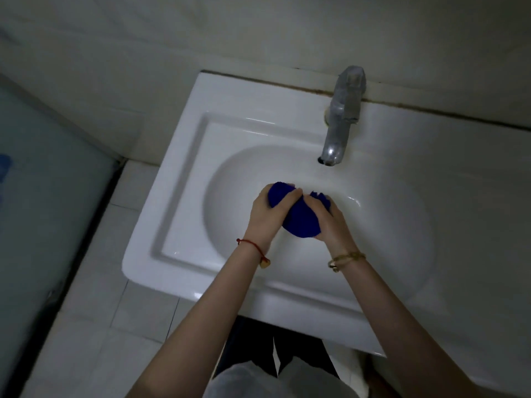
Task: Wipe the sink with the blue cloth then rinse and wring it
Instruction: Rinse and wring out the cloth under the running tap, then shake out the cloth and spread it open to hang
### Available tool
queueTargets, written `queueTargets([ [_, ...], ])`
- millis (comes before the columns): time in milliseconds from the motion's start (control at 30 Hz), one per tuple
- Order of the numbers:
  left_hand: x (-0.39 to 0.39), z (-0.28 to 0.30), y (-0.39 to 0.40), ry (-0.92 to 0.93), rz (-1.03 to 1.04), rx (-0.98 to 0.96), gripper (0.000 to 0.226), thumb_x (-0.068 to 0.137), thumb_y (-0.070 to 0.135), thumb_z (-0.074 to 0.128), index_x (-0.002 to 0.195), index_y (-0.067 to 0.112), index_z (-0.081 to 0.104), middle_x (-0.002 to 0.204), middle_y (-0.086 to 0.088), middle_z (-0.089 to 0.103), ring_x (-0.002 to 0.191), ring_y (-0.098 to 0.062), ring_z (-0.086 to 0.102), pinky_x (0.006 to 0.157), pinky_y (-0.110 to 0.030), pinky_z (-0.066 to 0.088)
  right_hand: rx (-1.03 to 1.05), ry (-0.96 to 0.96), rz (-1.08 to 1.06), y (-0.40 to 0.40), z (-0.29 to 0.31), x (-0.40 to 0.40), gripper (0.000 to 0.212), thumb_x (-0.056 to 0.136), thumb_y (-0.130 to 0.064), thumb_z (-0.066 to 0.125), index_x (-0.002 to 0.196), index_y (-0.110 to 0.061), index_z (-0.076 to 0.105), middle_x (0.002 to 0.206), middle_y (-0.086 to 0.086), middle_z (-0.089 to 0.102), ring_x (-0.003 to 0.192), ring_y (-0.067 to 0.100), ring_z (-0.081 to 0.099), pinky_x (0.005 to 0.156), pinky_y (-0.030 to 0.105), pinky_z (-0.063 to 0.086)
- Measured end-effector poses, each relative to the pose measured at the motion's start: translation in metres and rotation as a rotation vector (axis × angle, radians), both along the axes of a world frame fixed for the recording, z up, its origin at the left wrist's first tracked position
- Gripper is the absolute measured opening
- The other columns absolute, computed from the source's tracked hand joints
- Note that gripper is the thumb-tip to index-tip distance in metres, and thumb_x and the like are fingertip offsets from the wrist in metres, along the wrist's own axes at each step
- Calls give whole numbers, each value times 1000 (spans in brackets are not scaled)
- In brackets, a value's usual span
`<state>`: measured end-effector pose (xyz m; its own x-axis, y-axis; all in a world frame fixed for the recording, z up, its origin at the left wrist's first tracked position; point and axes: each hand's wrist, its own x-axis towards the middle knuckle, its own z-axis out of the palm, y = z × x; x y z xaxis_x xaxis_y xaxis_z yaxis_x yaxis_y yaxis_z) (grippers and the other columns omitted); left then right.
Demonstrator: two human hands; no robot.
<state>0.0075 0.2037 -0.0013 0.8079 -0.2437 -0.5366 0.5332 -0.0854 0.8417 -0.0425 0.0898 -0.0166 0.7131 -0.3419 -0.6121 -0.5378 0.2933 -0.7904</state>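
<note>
Head view: blue cloth (pixel 298 222) is gripped, bunched, by left hand (pixel 270 214) and right hand (pixel 330 222) over sink (pixel 178 196), 6 o'clock of dry tap (pixel 342 116); wringing judged underway.

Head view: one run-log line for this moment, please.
stage: wringing | blue cloth: bunched over sink | left hand: grips cloth | right hand: grips cloth

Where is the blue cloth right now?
In the head view the blue cloth is bunched between the left hand and right hand, over the sink bowl, just below the tap spout.
</note>
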Motion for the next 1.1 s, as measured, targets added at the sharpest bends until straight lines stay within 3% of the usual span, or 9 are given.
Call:
queueTargets([
  [67, -3, 10, 19, 0, 8, -18, 20, 93, 25, 68, 111, 16, 66, 111, -7, 70, 105, -23, 68, 87, -40, 60, 114, -10, 7, 10, 10, -4, 41, 82, -33, 68, 116, -16, 55, 120, 6, 61, 105, 19, 62, 79, 38, 57],
  [167, -9, 24, 49, -27, 68, -17, 10, 94, 25, 67, 102, 20, 68, 107, -8, 73, 101, -24, 70, 86, -42, 60, 172, -48, 63, 33, 29, -7, 19, 90, -18, 62, 108, -20, 56, 112, 2, 62, 100, 16, 62, 73, 30, 57],
  [267, -18, 34, 85, -50, 140, -5, 7, 94, 25, 66, 99, 21, 68, 108, -9, 72, 101, -25, 70, 87, -43, 59, 161, -72, 154, 65, 40, -5, 18, 92, -17, 58, 109, -19, 56, 110, 0, 63, 100, 14, 61, 72, 29, 56],
  [467, -40, 38, 180, -54, 351, -21, 16, 94, 28, 66, 104, 16, 68, 106, -8, 73, 102, -24, 69, 89, -44, 59, 15, -126, 397, 156, 51, -2, 5, 93, -23, 57, 98, -24, 58, 104, -2, 64, 96, 16, 63, 81, 36, 56],
  [533, -45, 41, 220, -46, 418, -34, 21, 95, 26, 65, 108, 10, 68, 107, -11, 73, 102, -26, 69, 89, -44, 59, -65, -165, 491, 194, 52, 0, 11, 94, -31, 56, 103, -24, 59, 109, 1, 65, 101, 20, 63, 85, 39, 55],
  [767, -50, 64, 397, -44, 543, -43, 21, 96, 24, 62, 109, 8, 65, 107, -10, 72, 98, -19, 69, 82, -34, 59, -305, -331, 727, 369, 69, 9, 34, 99, -44, 42, 118, -21, 56, 109, -4, 63, 100, 11, 61, 78, 26, 51],
  [867, -50, 71, 476, -60, 554, -8, 29, 95, 27, 64, 115, 6, 64, 113, -12, 71, 105, -24, 68, 87, -38, 59, -308, -378, 757, 445, 71, 11, 28, 100, -43, 39, 116, -27, 56, 107, -6, 64, 101, 13, 62, 84, 37, 54],
  [933, -47, 78, 524, -81, 539, 16, 20, 96, 27, 63, 108, 11, 65, 110, -11, 72, 106, -25, 68, 90, -41, 58, -281, -381, 758, 491, 74, 11, 30, 99, -43, 39, 119, -29, 56, 110, -5, 64, 103, 14, 62, 85, 44, 55],
  [1100, -29, 97, 609, -107, 468, -3, 10, 98, 26, 60, 104, 19, 63, 104, -4, 71, 97, -16, 69, 87, -35, 59, -358, -412, 740, 562, 92, 27, 33, 102, -28, 40, 130, -17, 55, 107, -4, 62, 98, 16, 63, 71, 32, 59],
])
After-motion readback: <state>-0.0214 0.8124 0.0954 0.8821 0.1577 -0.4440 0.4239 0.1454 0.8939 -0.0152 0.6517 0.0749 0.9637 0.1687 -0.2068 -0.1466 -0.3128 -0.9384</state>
